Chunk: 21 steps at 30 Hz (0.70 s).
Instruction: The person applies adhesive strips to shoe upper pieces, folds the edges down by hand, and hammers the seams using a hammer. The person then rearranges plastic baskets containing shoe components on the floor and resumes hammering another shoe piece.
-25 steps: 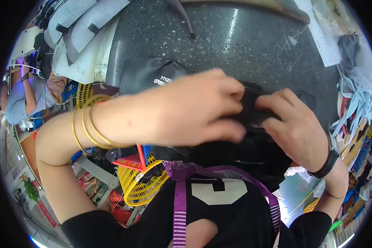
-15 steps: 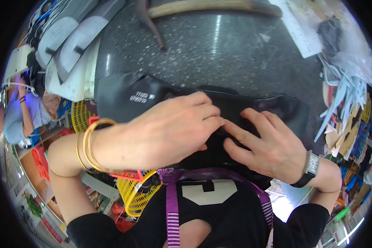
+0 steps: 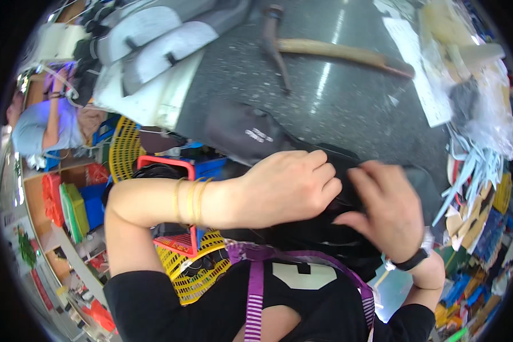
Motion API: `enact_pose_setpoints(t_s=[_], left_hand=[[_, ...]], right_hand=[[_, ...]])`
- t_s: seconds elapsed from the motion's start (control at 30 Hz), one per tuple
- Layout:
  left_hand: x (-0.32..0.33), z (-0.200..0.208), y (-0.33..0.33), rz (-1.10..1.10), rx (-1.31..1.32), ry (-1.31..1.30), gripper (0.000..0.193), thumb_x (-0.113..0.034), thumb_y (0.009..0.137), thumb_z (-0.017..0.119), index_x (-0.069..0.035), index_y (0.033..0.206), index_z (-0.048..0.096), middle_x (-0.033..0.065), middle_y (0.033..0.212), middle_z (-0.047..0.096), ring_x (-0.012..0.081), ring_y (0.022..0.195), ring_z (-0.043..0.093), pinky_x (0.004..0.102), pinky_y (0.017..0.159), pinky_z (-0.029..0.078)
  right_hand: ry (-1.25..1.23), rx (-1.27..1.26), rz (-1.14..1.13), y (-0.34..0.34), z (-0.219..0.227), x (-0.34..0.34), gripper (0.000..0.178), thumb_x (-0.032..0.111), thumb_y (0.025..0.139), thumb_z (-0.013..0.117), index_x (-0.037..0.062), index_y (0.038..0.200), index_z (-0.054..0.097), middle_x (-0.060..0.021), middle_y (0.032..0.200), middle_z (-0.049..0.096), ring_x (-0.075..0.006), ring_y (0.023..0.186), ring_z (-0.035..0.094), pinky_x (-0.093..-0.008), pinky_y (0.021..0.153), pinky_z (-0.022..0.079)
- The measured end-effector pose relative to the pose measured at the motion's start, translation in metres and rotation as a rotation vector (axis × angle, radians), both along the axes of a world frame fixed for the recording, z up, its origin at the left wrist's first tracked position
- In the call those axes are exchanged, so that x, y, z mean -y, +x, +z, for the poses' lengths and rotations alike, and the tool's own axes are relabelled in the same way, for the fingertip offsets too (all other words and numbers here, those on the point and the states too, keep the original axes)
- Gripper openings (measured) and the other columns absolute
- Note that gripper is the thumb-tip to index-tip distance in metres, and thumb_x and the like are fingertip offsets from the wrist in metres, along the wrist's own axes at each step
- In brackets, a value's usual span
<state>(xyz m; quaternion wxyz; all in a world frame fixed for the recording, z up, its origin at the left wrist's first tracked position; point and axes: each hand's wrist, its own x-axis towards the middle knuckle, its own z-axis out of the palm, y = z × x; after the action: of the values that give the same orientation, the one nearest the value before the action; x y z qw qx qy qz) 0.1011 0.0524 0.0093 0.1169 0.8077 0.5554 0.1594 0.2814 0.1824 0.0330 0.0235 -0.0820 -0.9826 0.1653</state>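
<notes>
A black, smooth leather-like piece [image 3: 242, 132] with small white print lies bunched at the near edge of the dark speckled table. My left hand [image 3: 293, 185], with gold bangles on its wrist, is closed over the middle of this piece. Its fingers are curled in on the black material, and their tips are hidden underneath. To its right, my right hand [image 3: 390, 205] hovers just over the same piece, thumb and fingers apart and smeared by motion. Nothing shows between the right fingers.
A wooden-handled hammer [image 3: 347, 56] lies across the far table. Grey curved pieces [image 3: 171, 54] are stacked far left. White paper [image 3: 419, 74], clear plastic bags [image 3: 484, 108] and pale blue strips [image 3: 473, 154] lie right. A yellow basket [image 3: 196, 285] stands lower left; another person [image 3: 45, 128] sits far left.
The view has shifted, so the table things sit further right. My right hand has come away from the left, its fingers spreading; the left hand has curled tighter over the black piece.
</notes>
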Motion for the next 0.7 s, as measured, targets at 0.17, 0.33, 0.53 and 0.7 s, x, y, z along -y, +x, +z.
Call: enact_pose_setpoints(t_s=[0.17, 0.33, 0.53, 0.7], left_hand=[[0.033, -0.015, -0.024, 0.159, 0.029, 0.086, 0.014, -0.013, 0.072, 0.062, -0.006, 0.081, 0.055, 0.0047, 0.082, 0.055, 0.0205, 0.079, 0.056, 0.0309, 0.063, 0.049], [0.061, -0.006, -0.064, 0.407, 0.232, 0.16, 0.023, -0.008, 0.076, 0.072, -0.003, 0.096, 0.063, 0.0094, 0.096, 0.062, 0.0293, 0.096, 0.06, 0.036, 0.081, 0.05], [0.071, -0.012, -0.087, 0.758, 0.216, -0.021, 0.021, -0.01, 0.082, 0.068, -0.001, 0.101, 0.065, 0.0114, 0.088, 0.061, 0.0266, 0.085, 0.056, 0.0343, 0.073, 0.046], [0.073, -0.02, -0.084, 0.729, 0.141, 0.146, 0.012, -0.009, 0.084, 0.066, -0.001, 0.094, 0.065, 0.0101, 0.09, 0.063, 0.0255, 0.082, 0.058, 0.0331, 0.073, 0.047]], right_hand=[[0.174, -0.093, 0.243, -0.032, -0.024, 0.028, 0.017, 0.015, 0.073, 0.06, 0.0062, 0.088, 0.058, -0.0041, 0.079, 0.047, -0.0182, 0.078, 0.049, -0.0296, 0.064, 0.039], [0.223, 0.052, 0.334, -0.045, -0.01, 0.033, 0.019, 0.015, 0.072, 0.06, 0.006, 0.089, 0.059, -0.0046, 0.088, 0.051, -0.0172, 0.078, 0.049, -0.0284, 0.063, 0.039], [0.246, -0.014, 0.304, -0.074, -0.023, 0.054, 0.04, 0.016, 0.074, 0.06, 0.0028, 0.112, 0.062, -0.0083, 0.13, 0.053, -0.0146, 0.077, 0.049, -0.0247, 0.057, 0.041], [0.34, 0.018, 0.281, -0.081, -0.025, 0.059, 0.041, 0.013, 0.075, 0.06, 0.0055, 0.115, 0.062, -0.0068, 0.138, 0.05, -0.0131, 0.075, 0.049, -0.0227, 0.053, 0.041]])
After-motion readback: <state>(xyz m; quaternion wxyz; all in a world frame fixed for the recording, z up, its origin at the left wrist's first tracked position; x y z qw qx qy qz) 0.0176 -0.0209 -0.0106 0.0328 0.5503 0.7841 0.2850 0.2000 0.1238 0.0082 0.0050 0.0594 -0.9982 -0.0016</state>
